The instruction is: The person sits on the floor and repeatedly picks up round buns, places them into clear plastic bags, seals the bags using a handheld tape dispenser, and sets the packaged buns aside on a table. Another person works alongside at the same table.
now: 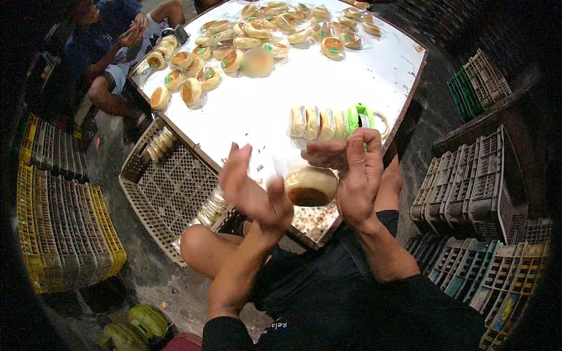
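A round bun [310, 186], brown at its lower part, is between my two hands over the table's near corner. My left hand [254, 184] is open and blurred, fingers apart, beside the bun. My right hand [360, 172] is at the bun's right, fingers bent and pressed together; what they might grip is unclear. Just beyond stands a row of wrapped buns [313, 121] against a green tape dispenser [358, 117] with a roll of tape. Many bagged buns [257, 32] lie across the far part of the white table [246, 117].
A crate [164, 181] holding rows of wrapped buns sits at the table's left. Stacked crates flank both sides [70, 222] [456, 181]. Another person [99, 52] sits at the upper left, hands raised. Green objects [146, 322] lie on the floor at lower left.
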`<action>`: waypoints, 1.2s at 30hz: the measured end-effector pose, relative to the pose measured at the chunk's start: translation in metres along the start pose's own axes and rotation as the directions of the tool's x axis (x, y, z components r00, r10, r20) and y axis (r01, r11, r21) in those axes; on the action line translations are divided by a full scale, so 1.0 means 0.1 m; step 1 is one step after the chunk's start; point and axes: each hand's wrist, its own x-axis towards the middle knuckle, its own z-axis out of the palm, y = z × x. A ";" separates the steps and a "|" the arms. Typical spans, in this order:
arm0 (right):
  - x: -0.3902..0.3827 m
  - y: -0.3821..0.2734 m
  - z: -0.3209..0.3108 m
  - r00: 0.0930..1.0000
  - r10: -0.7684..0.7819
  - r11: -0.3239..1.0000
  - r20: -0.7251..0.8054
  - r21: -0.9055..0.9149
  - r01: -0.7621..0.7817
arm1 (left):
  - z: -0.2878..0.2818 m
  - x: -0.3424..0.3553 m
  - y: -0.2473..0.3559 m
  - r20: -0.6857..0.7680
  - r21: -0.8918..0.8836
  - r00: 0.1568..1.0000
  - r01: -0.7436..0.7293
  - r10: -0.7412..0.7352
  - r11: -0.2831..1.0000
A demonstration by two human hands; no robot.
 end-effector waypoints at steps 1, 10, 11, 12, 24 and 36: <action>0.01 0.02 0.00 1.000 -0.006 1.000 0.011 0.016 0.006 | -0.06 -0.03 0.14 0.108 -0.119 0.982 0.169 -0.156 0.978; 0.03 0.30 0.00 0.652 -0.455 0.327 0.606 -0.568 0.756 | -0.35 0.25 0.01 0.445 -0.182 0.162 0.979 -0.881 0.088; 0.03 0.38 0.08 0.728 -0.382 0.363 0.568 -0.633 0.684 | -0.36 0.28 0.01 0.393 -0.138 0.187 0.980 -0.901 0.143; 0.01 0.48 0.19 0.801 -0.311 0.381 0.512 -0.705 0.598 | -0.36 0.30 0.02 0.357 -0.087 0.207 0.978 -0.911 0.188; 0.24 0.49 -0.04 0.842 -0.161 0.713 0.514 -0.529 0.460 | -0.40 0.16 -0.16 0.482 -0.010 0.417 0.882 -0.771 0.471; 0.12 0.52 -0.19 0.881 -0.224 0.543 0.416 -0.698 0.468 | -0.35 0.15 -0.07 0.514 0.171 0.211 0.925 -0.832 0.340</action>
